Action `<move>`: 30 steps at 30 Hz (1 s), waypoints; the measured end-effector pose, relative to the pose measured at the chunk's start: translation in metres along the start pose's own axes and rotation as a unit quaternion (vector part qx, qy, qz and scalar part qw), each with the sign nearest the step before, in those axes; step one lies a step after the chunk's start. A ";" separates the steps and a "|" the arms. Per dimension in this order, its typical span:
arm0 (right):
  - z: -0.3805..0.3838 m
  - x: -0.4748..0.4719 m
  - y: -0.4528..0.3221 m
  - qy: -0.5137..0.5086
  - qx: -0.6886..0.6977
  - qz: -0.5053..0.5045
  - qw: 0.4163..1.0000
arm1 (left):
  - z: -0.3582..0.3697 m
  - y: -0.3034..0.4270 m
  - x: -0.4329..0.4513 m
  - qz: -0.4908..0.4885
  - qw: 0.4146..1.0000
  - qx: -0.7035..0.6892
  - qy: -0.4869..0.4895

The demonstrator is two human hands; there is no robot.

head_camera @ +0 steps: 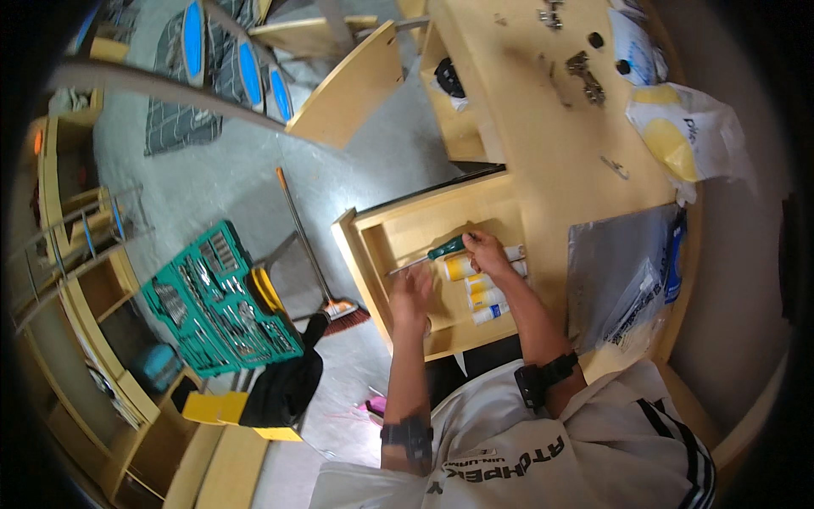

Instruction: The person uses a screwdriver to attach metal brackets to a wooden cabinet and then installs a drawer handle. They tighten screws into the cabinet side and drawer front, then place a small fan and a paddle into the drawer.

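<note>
My right hand [488, 253] grips the green handle of a screwdriver [447, 246] above a pulled-out wooden drawer [439, 210]. The screwdriver's metal shaft slants down towards the inner side of the drawer front [381, 251]. Close by its tip is my left hand [410, 294], blurred, with its fingers just below the shaft. Whether those fingers pinch anything cannot be made out. Several yellow-and-white tubes [484, 298] lie in the drawer beneath my right wrist.
A green socket and tool set case [222, 305] lies unfolded at the left. Near it are a broom [305, 235] and black cloth [283, 394]. The desktop [540, 172] carries metal hinges [585, 77], plastic bags [690, 130] and a grey sleeve [598, 267]. A loose wooden panel [350, 89] leans beyond the drawer.
</note>
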State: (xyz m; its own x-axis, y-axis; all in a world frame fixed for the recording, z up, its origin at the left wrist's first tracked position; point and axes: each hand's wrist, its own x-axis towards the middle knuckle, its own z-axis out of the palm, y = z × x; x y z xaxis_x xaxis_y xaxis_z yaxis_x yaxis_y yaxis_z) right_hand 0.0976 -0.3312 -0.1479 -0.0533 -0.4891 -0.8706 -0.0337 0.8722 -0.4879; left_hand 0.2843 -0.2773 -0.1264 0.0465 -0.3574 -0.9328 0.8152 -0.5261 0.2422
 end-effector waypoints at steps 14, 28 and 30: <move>0.005 -0.044 -0.021 -0.097 0.315 -0.037 0.943 | -0.077 0.001 -0.098 0.301 0.731 0.607 0.082; -0.057 -0.265 -0.102 -0.126 0.491 -0.260 0.822 | -0.028 -0.036 -0.077 0.234 0.643 0.679 -0.264; -0.065 -0.278 -0.096 -0.087 0.482 -0.271 0.829 | -0.013 -0.051 -0.072 0.235 0.663 0.629 -0.332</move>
State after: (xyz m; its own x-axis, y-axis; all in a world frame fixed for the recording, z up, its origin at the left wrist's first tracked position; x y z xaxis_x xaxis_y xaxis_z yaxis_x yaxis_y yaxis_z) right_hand 0.0508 -0.2796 0.1451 -0.1436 -0.8749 -0.4625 0.8111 0.1637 -0.5615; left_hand 0.2462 -0.2147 -0.0746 -0.4801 -0.7508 -0.4537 -0.3439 -0.3147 0.8847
